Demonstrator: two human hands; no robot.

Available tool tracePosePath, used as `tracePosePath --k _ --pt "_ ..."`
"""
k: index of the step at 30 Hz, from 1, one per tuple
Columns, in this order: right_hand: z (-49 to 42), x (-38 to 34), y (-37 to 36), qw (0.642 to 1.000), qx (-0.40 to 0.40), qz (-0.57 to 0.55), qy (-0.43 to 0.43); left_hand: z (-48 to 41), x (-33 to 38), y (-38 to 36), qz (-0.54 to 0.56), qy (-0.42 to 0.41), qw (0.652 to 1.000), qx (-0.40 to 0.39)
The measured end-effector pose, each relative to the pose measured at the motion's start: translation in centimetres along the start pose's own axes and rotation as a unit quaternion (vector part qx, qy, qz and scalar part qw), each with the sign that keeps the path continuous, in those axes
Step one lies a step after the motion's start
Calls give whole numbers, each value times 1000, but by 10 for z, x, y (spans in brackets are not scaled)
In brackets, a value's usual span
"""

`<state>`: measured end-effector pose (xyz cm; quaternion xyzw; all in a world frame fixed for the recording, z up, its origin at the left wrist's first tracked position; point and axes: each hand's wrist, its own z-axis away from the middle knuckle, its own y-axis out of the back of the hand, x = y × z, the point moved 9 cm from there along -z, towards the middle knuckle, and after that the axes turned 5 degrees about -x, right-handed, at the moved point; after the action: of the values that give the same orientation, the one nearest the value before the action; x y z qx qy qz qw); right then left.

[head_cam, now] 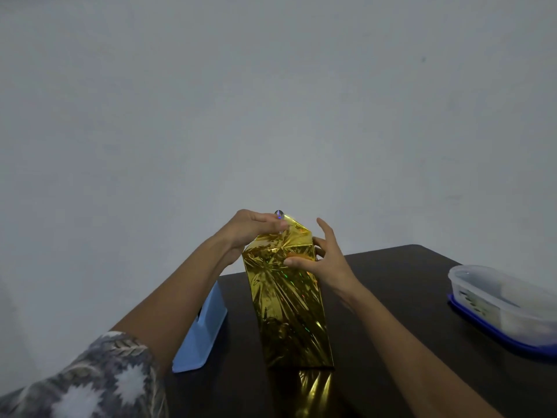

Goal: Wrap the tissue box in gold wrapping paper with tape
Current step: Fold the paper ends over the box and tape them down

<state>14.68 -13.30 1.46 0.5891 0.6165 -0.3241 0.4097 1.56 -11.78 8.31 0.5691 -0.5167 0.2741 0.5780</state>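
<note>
My left hand (253, 230) pinches the top flap of the tall gold-foil-wrapped box (286, 300) between my hands; my right hand (321, 262) grips its side.

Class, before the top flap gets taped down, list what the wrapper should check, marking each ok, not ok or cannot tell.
1. Box stands upright on the table: ok.
2. Left hand pinches the top flap: ok.
3. Right hand holds the box near its top: ok.
4. Top flap folded flat: not ok, it sticks up.
5. Tape ready to hand: cannot tell.
</note>
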Motion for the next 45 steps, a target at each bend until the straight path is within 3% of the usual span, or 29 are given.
tracePosePath --k 15,25,31,36,45 --pt "1 3 5 1000 25 12 14 -14 -9 -6 -61 39 997 -10" --pt "-3 10 7 999 32 10 13 -11 -12 -9 -91 56 994 25" --pt "-1 9 6 999 42 12 11 -13 -9 -6 -130 10 990 60" --pt "-3 9 6 999 44 15 20 -18 -18 5 -122 64 984 109" --pt "-1 4 8 997 48 37 37 -29 -28 -10 -204 151 961 106"
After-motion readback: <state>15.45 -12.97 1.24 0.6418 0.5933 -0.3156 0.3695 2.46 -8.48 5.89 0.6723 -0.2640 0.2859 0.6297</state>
